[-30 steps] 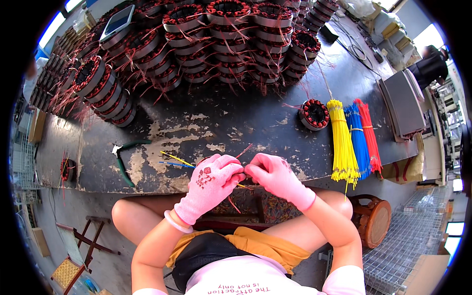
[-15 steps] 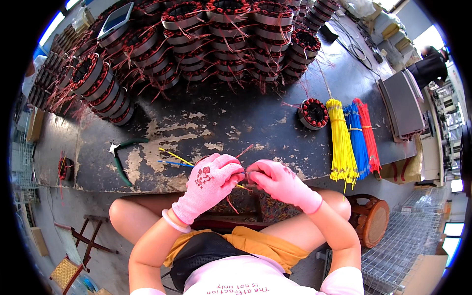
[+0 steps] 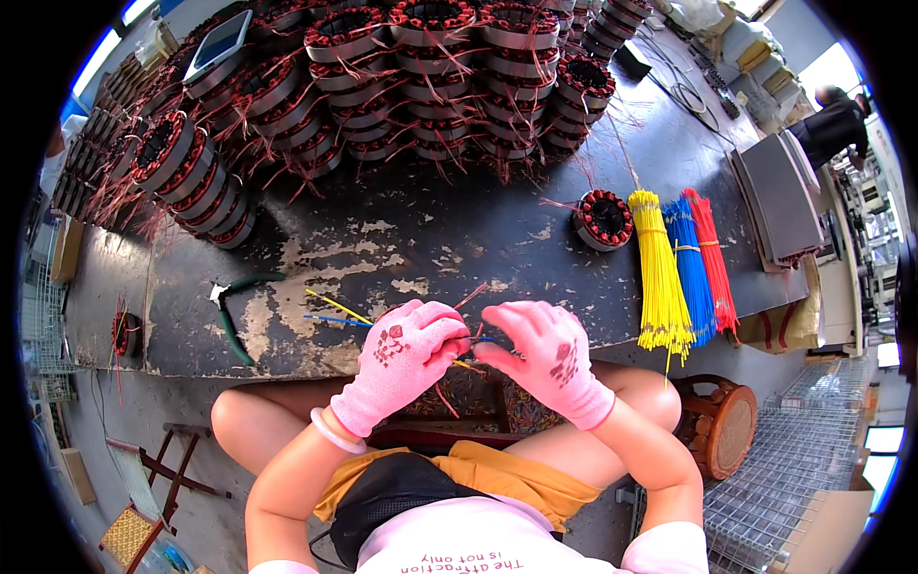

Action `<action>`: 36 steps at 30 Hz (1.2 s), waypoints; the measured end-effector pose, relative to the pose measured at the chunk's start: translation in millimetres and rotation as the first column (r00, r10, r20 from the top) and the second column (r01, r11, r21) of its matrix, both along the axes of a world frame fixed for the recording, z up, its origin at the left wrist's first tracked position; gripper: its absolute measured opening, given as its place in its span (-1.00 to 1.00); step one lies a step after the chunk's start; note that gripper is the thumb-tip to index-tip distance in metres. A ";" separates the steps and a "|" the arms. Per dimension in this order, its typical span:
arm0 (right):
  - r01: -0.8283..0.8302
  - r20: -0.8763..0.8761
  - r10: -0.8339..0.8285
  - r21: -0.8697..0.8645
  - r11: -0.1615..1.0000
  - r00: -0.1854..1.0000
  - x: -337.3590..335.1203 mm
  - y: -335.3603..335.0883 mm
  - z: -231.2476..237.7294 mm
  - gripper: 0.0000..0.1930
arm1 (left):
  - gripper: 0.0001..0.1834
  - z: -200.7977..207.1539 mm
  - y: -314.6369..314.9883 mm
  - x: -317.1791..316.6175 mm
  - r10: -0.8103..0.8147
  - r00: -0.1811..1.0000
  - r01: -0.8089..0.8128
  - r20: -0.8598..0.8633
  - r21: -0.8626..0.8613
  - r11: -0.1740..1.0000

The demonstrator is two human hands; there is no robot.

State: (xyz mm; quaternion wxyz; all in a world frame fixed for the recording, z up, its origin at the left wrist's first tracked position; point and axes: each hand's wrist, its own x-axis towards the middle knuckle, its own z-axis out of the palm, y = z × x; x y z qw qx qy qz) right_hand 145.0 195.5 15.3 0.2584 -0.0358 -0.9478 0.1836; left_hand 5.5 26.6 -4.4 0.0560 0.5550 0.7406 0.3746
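My left hand [image 3: 406, 354], in a pink glove, is closed in a pinch on thin wires at the table's near edge. From under it a yellow wire [image 3: 337, 304] and a blue wire [image 3: 335, 320] stick out to the left, and thin red leads poke out above and below. What else lies beneath this palm is hidden. My right hand [image 3: 547, 359], also gloved in pink, is just to the right with thumb and forefinger apart. A short bluish wire end [image 3: 484, 339] shows in the gap between them, coming from the left fingertips.
Green-handled cutters [image 3: 229, 311] lie open at left. One wound motor stator [image 3: 603, 220] sits right of centre beside yellow [image 3: 660, 277], blue [image 3: 690, 273] and red [image 3: 710, 258] wire bundles. Stacked stators [image 3: 435, 86] fill the back. A wooden stool [image 3: 717, 430] stands at lower right.
My right thumb and forefinger have parted from their pinch on the wire, and the hand has turned, showing more of its back. My left hand keeps its pinch. The view has shifted slightly.
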 end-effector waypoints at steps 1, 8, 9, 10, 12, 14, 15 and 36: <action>-0.016 0.026 0.016 0.017 1.000 1.000 1.0 -0.2 -6.5 -0.76 | -0.82 -0.6 0.3 1.0 -0.002 1.000 0.002 0.000 -0.003 1.000; 0.375 0.375 0.452 -0.922 0.092 0.810 -0.2 6.1 -20.7 -0.67 | -0.81 1.7 -0.2 -0.5 -0.038 0.999 0.038 0.007 -0.018 0.999; 0.377 0.412 0.458 -0.910 0.171 0.788 -1.6 6.6 -13.0 -0.68 | -0.81 1.6 -0.8 -0.9 -0.035 0.999 0.035 0.008 -0.020 0.999; 0.375 0.449 0.460 -0.893 0.249 0.766 -2.7 7.1 -5.4 -0.69 | -0.81 1.5 -1.5 -1.0 -0.032 0.999 0.032 0.009 -0.021 0.999; 0.090 0.419 0.252 -0.645 0.759 0.872 1.2 6.3 -0.3 -0.76 | -0.81 1.5 -1.6 -1.0 -0.025 1.000 0.026 0.007 -0.026 0.999; -0.136 0.198 0.140 -0.034 0.990 0.970 3.4 5.6 -1.8 -0.75 | -0.81 2.1 -0.7 -0.3 -0.019 1.000 0.019 0.002 -0.031 0.999; -0.158 0.200 0.165 -0.052 0.986 0.966 2.3 3.3 -3.8 -0.69 | -0.81 1.5 -0.2 -0.3 -0.022 1.000 0.022 0.000 -0.023 1.000; -0.070 0.051 0.061 0.212 0.975 0.997 4.3 -4.7 -18.8 -0.64 | -0.86 6.0 -5.3 -1.9 -0.022 1.000 0.022 0.006 -0.046 0.999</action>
